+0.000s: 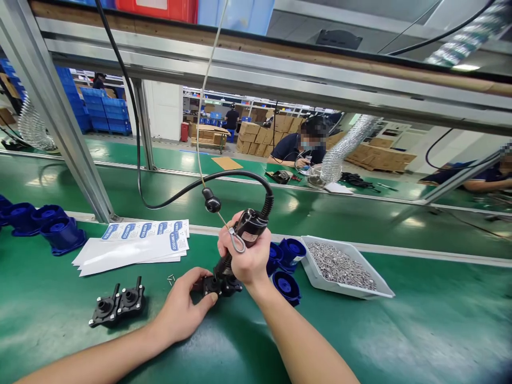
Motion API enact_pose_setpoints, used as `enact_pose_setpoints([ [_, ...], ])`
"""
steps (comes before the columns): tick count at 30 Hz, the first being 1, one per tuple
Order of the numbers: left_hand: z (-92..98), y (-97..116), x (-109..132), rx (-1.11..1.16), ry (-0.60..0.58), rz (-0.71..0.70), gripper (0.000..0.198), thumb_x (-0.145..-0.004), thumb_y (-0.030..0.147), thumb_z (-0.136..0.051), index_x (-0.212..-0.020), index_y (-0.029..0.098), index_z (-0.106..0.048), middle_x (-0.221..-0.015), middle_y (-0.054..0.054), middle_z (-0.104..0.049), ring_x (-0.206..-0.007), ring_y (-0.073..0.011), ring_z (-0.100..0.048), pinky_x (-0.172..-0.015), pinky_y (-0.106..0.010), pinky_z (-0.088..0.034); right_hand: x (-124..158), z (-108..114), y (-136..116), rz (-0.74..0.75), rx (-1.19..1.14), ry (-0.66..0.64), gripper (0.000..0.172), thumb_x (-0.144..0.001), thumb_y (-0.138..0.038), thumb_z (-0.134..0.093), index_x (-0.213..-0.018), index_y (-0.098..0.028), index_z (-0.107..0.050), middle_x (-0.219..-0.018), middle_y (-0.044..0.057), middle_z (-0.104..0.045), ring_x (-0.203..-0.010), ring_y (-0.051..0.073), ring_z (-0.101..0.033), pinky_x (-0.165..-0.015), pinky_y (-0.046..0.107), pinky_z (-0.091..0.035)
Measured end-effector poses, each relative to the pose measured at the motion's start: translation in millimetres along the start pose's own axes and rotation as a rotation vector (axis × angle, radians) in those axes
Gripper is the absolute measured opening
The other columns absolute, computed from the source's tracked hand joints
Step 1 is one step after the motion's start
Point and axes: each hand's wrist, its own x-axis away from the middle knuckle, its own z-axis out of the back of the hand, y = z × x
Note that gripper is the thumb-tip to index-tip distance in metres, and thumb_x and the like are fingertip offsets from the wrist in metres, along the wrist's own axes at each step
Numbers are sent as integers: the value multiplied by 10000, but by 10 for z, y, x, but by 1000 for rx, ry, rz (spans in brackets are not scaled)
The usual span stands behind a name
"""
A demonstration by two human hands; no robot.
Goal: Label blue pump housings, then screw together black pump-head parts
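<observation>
My right hand [250,258] is wrapped round a black electric screwdriver [251,226] that hangs from a cable and points down. Its lower end meets a black pump housing [212,286] on the bench; the bit itself is hidden. With thumb and fingers, my left hand [186,304] grips the left side of that housing. Left of my hand lie two joined black pump housings [118,305] with silver screws at their corners. A few loose screws [171,279] rest on the green bench just beyond my left hand.
A white tray [386,292] full of small screws stands at the right, beside several blue plastic cups [286,285]. Label sheets [132,250] and more blue cups [62,234] lie at the left. A metal post [74,117] rises there. A co-worker [300,146] sits across.
</observation>
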Motion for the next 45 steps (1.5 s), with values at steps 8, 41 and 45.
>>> enact_pose_setpoints([
  [8,-5,-29,-2,24,-21,-39,251,-911,284,-660,-1151,211,-655,-1118,-71,-757,-1051,-275,-696,-996,-416,-535,-12,21,-132,9,111,29,270,-770,-273,-812,-813,-235,-549,-605,-40,-630,-459,147,-589,-467,279,-499],
  [41,-83,-123,-4,-19,30,-146,84,-937,207,-637,-1020,208,-628,-912,-20,-719,-863,-231,-652,-772,-313,-506,259,-198,-65,-60,-57,-112,271,-768,-262,-804,-852,-261,-546,-656,-40,-579,-527,157,-542,-479,297,-455],
  [45,-81,-102,-7,19,13,-150,103,-929,195,-643,-1027,204,-614,-921,-19,-708,-836,-216,-631,-815,-323,-515,271,-188,-47,-99,-62,-104,266,-736,-172,-787,-848,-251,-558,-679,-36,-607,-578,164,-578,-560,322,-491],
])
